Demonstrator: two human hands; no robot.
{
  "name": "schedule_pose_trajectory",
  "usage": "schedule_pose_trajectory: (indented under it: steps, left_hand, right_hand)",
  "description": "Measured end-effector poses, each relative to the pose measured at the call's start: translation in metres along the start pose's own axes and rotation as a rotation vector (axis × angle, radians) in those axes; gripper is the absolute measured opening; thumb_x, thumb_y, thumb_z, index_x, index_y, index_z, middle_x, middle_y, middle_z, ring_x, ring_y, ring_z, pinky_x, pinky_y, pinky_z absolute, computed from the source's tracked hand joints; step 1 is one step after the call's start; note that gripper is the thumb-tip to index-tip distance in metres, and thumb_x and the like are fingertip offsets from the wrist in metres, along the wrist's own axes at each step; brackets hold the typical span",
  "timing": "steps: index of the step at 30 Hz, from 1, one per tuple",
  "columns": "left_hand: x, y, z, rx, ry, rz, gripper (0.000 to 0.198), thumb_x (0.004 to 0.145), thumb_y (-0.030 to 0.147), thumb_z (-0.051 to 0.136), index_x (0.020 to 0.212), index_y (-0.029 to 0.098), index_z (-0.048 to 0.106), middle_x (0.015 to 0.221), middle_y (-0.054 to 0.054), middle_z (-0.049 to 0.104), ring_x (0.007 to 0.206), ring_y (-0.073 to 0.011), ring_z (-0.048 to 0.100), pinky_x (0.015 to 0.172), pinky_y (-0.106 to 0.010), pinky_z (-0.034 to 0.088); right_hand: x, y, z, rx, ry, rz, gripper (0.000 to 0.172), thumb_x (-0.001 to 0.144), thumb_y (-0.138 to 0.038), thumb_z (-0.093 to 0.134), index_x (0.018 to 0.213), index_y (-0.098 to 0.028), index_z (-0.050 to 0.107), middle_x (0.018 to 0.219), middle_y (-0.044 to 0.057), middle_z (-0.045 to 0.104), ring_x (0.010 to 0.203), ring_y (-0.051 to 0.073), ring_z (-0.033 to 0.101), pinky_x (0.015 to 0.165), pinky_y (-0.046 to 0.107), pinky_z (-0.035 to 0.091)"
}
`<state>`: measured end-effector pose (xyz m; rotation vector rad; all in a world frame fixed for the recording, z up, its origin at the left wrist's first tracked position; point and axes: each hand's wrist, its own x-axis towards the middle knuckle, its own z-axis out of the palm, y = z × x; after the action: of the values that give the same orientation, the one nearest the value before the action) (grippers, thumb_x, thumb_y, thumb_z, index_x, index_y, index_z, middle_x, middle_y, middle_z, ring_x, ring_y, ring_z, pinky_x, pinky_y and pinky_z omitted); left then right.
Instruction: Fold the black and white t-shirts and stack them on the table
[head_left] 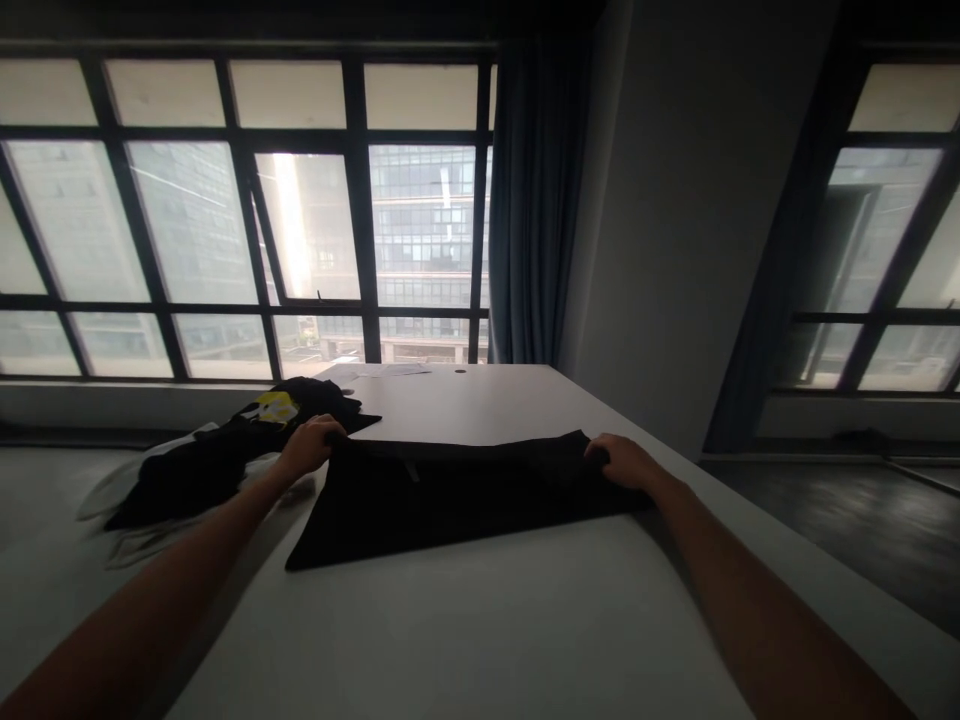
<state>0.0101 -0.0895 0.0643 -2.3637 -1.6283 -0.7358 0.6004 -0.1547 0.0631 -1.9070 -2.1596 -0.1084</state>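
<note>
A black garment [457, 495] lies spread flat on the white table [480, 620] in front of me. My left hand [311, 443] is closed on the garment's far left corner. My right hand [624, 462] is closed on its far right corner. Both arms reach forward over the table. The far edge of the cloth runs straight between the two hands.
A pile of dark clothes [225, 450] with a yellow and white print lies at the left on the table. Some papers [382, 370] lie at the table's far end by the large windows [247, 220]. A dark floor [847, 520] drops away on the right.
</note>
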Motion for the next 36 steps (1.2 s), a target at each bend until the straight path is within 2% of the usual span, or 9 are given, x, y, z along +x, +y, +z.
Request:
schedule_pose_trajectory:
  steps: [5,8,10,14,19,22,25,31,36]
  left_hand:
    - [-0.037,-0.007,0.009,-0.026,-0.15,0.064,0.028,0.067,0.02,0.054,0.088,0.026,0.072,0.111,-0.003,0.07,0.11,-0.0262,0.061,0.101,-0.04,0.046]
    - [-0.045,-0.005,0.013,-0.106,-0.194,0.122,0.028,0.069,0.026,0.057,0.092,0.027,0.072,0.12,-0.003,0.069,0.116,-0.0255,0.059,0.104,-0.04,0.044]
    - [-0.046,-0.003,0.014,-0.138,-0.177,0.111,0.024,0.074,0.03,0.055,0.091,0.027,0.072,0.12,-0.003,0.07,0.114,-0.0253,0.061,0.104,-0.04,0.045]
    - [-0.047,-0.002,0.007,-0.186,-0.118,0.067,0.025,0.08,0.036,0.052,0.091,0.026,0.072,0.118,-0.004,0.071,0.111,-0.0253,0.063,0.102,-0.041,0.047]
    - [-0.053,0.005,-0.009,-0.129,-0.231,0.081,0.029,0.072,0.027,0.054,0.091,0.027,0.076,0.127,-0.002,0.068,0.12,-0.0273,0.058,0.11,-0.043,0.039]
    - [-0.055,0.02,-0.009,-0.178,-0.25,0.103,0.036,0.078,0.03,0.052,0.106,0.027,0.074,0.128,-0.002,0.067,0.123,-0.0259,0.057,0.113,-0.042,0.036]
    - [-0.059,0.038,0.004,-0.213,-0.329,0.133,0.051,0.088,0.05,0.05,0.131,0.025,0.062,0.139,-0.006,0.06,0.13,-0.0276,0.052,0.113,-0.043,0.035]
    - [-0.06,0.039,0.029,-0.116,-0.542,0.089,0.073,0.09,0.068,0.041,0.151,0.028,0.037,0.161,-0.006,0.027,0.149,-0.0302,0.022,0.119,-0.053,0.014]
    - [-0.056,0.018,0.024,-0.003,-0.532,0.004,0.081,0.087,0.074,0.038,0.151,0.025,0.037,0.161,-0.008,0.028,0.148,-0.0301,0.024,0.119,-0.051,0.016]
  right_hand:
    - [-0.004,-0.011,0.005,0.042,-0.18,-0.022,0.059,0.057,-0.021,0.077,0.115,-0.029,0.07,0.125,0.005,0.063,0.111,0.03,0.061,0.095,0.038,0.047]
    - [-0.001,-0.02,0.007,0.09,-0.166,-0.124,0.039,0.065,-0.022,0.071,0.103,-0.028,0.075,0.121,0.003,0.067,0.109,0.027,0.062,0.096,0.035,0.046]
    - [0.002,-0.021,0.006,0.076,-0.122,-0.14,0.025,0.073,-0.023,0.064,0.095,-0.026,0.076,0.112,0.004,0.07,0.105,0.025,0.064,0.095,0.035,0.047]
    - [0.001,-0.006,0.0,0.032,0.099,-0.066,0.028,0.081,-0.026,0.056,0.102,-0.023,0.075,0.113,0.007,0.07,0.107,0.026,0.063,0.098,0.037,0.046]
    - [-0.011,0.006,-0.01,0.183,-0.363,0.012,0.037,0.068,-0.044,0.074,0.098,-0.024,0.077,0.109,0.007,0.074,0.101,0.03,0.067,0.09,0.037,0.052]
    - [-0.012,-0.005,-0.014,0.197,-0.32,-0.013,0.052,0.07,-0.065,0.068,0.102,-0.024,0.077,0.114,0.008,0.073,0.106,0.032,0.065,0.092,0.039,0.052]
    - [-0.008,-0.019,-0.006,0.132,-0.163,-0.015,0.066,0.081,-0.071,0.052,0.121,-0.021,0.07,0.131,0.012,0.064,0.121,0.033,0.058,0.101,0.042,0.046]
    - [-0.001,-0.026,0.033,0.059,-0.411,-0.008,0.093,0.077,-0.073,0.056,0.15,-0.017,0.042,0.158,0.017,0.03,0.142,0.036,0.035,0.115,0.049,0.03]
    - [0.0,-0.049,0.046,-0.012,-0.204,-0.039,0.08,0.089,-0.068,0.043,0.153,-0.021,0.034,0.162,0.011,0.024,0.149,0.034,0.017,0.119,0.06,0.007]
